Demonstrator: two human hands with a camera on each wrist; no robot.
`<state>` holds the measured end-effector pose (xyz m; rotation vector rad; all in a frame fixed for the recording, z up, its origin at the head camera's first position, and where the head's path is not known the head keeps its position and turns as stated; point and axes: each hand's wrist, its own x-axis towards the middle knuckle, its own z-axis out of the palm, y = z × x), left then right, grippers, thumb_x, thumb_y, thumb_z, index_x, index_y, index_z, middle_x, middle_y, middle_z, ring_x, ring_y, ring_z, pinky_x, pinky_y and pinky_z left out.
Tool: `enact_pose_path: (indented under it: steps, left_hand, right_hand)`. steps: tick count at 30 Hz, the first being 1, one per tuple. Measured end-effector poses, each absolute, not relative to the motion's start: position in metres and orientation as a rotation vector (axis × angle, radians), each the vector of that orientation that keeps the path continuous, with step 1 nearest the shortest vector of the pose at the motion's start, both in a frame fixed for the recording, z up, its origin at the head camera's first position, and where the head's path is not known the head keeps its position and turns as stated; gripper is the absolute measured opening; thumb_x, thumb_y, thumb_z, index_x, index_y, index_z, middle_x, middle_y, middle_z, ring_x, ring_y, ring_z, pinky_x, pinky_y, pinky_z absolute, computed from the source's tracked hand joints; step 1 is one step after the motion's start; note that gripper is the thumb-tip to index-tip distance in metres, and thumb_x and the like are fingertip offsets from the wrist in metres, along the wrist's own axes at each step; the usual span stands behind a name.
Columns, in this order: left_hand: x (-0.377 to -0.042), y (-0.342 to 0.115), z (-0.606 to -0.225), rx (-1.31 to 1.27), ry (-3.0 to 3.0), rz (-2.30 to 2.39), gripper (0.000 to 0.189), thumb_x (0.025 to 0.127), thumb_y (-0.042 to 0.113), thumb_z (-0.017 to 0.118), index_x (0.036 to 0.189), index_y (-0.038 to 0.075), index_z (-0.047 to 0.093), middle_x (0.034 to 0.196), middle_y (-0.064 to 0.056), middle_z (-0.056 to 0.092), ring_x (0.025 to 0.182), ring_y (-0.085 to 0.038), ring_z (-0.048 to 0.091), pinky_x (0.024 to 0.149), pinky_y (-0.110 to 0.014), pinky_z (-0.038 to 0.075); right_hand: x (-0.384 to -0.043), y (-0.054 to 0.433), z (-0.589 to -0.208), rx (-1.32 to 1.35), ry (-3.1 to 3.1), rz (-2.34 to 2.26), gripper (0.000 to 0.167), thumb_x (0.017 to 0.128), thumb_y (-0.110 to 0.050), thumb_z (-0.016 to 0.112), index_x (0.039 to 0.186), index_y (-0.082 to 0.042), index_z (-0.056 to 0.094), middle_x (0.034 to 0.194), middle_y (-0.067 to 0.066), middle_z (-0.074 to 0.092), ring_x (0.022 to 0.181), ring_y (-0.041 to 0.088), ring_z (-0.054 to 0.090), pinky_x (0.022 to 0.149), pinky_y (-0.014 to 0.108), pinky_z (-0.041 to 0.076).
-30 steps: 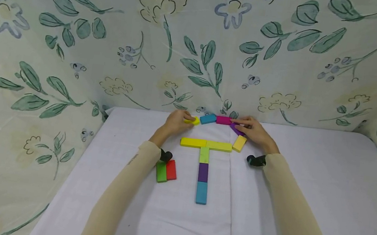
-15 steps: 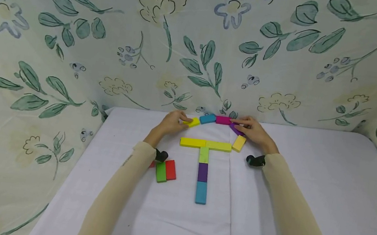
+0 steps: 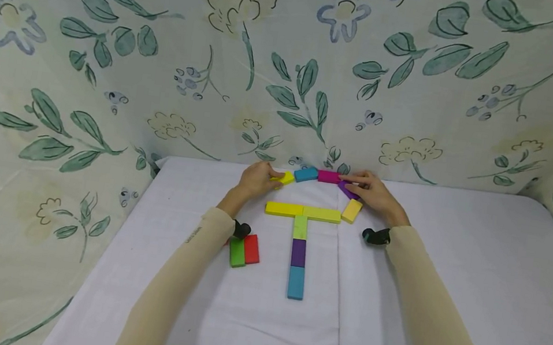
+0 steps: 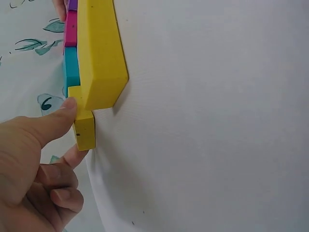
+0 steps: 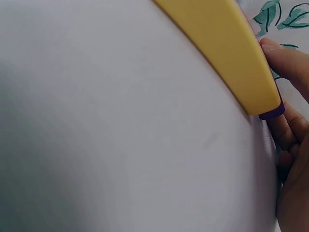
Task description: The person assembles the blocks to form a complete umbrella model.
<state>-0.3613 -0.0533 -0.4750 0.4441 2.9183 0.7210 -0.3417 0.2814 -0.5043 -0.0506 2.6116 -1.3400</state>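
At the far edge, my left hand [image 3: 257,179] pinches a yellow block [image 4: 85,128] between thumb and index finger. That block forms the left end of an arc, followed by a blue block [image 3: 306,174], a magenta block [image 3: 329,177], a purple block [image 3: 349,191] and an orange-yellow block [image 3: 352,211]. My right hand [image 3: 375,197] holds the purple block, its fingers also right at the magenta one. Below the arc, two long yellow blocks [image 3: 284,210] make a crossbar. From its middle a stem runs down: lime block [image 3: 300,227], dark purple block [image 3: 299,253], blue block [image 3: 296,283].
Beside my left wrist lie a green block [image 3: 237,253] and a red block [image 3: 252,248], with a bit of another red one showing under the sleeve. White cloth covers the table [image 3: 450,288]. A floral curtain [image 3: 319,85] rises directly behind the far edge.
My left wrist swung slightly left and then back right, the fingers staying at the yellow block. My right hand and the other blocks look unmoved.
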Motion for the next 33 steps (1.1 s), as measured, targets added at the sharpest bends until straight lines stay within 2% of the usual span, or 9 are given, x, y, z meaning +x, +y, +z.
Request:
enact_pose_path:
  steps: [5, 9, 14, 22, 26, 33]
  left_hand:
    - [-0.36, -0.052, -0.473, 0.494, 2.898, 0.7, 0.032, 0.098, 0.027, 0.073, 0.129, 0.019, 0.072, 0.102, -0.006, 0.063, 0.089, -0.021, 0.051, 0.074, -0.028, 0.039]
    - [-0.36, -0.055, -0.472, 0.544, 2.86, 0.689, 0.034, 0.1, 0.023, 0.071, 0.134, 0.02, 0.069, 0.101, -0.007, 0.062, 0.088, -0.02, 0.051, 0.072, -0.026, 0.039]
    - [-0.362, -0.061, -0.472, 0.548, 2.809, 0.757, 0.036, 0.099, 0.021, 0.071, 0.135, 0.022, 0.068, 0.103, -0.009, 0.064, 0.09, -0.022, 0.051, 0.074, -0.027, 0.038]
    - [-0.365, -0.063, -0.478, 0.512, 2.804, 0.82, 0.037, 0.098, 0.022, 0.073, 0.135, 0.026, 0.068, 0.109, -0.007, 0.065, 0.096, -0.023, 0.055, 0.082, -0.031, 0.047]
    - [-0.365, -0.062, -0.48, 0.509, 2.809, 0.833, 0.037, 0.098, 0.022, 0.073, 0.134, 0.024, 0.068, 0.109, -0.008, 0.065, 0.096, -0.023, 0.056, 0.083, -0.032, 0.048]
    - [-0.364, -0.059, -0.478, 0.488, 2.823, 0.825, 0.036, 0.097, 0.023, 0.074, 0.133, 0.024, 0.069, 0.11, -0.008, 0.065, 0.096, -0.023, 0.056, 0.082, -0.032, 0.048]
  right_hand:
    - [-0.342, 0.282, -0.504, -0.05, 2.601, -1.34, 0.041, 0.105, -0.032, 0.061, 0.145, -0.021, 0.062, 0.143, 0.017, 0.045, 0.131, 0.035, 0.04, 0.115, 0.053, 0.036]
    - [-0.342, 0.283, -0.504, -0.054, 2.595, -1.337, 0.041, 0.106, -0.031, 0.06, 0.146, -0.021, 0.062, 0.144, 0.017, 0.044, 0.131, 0.035, 0.039, 0.115, 0.053, 0.036]
    - [-0.342, 0.282, -0.504, -0.056, 2.595, -1.347, 0.041, 0.105, -0.032, 0.061, 0.145, -0.02, 0.062, 0.143, 0.016, 0.045, 0.13, 0.034, 0.039, 0.114, 0.051, 0.036]
    - [-0.344, 0.283, -0.506, -0.075, 2.595, -1.348, 0.041, 0.106, -0.032, 0.061, 0.145, -0.02, 0.062, 0.142, 0.017, 0.045, 0.13, 0.034, 0.039, 0.113, 0.051, 0.035]
    - [-0.344, 0.284, -0.507, -0.076, 2.589, -1.354, 0.041, 0.106, -0.033, 0.061, 0.145, -0.02, 0.062, 0.142, 0.016, 0.045, 0.129, 0.033, 0.038, 0.11, 0.048, 0.035]
    - [-0.343, 0.283, -0.504, -0.054, 2.579, -1.356, 0.042, 0.106, -0.033, 0.061, 0.145, -0.02, 0.062, 0.144, 0.016, 0.044, 0.131, 0.034, 0.038, 0.114, 0.051, 0.035]
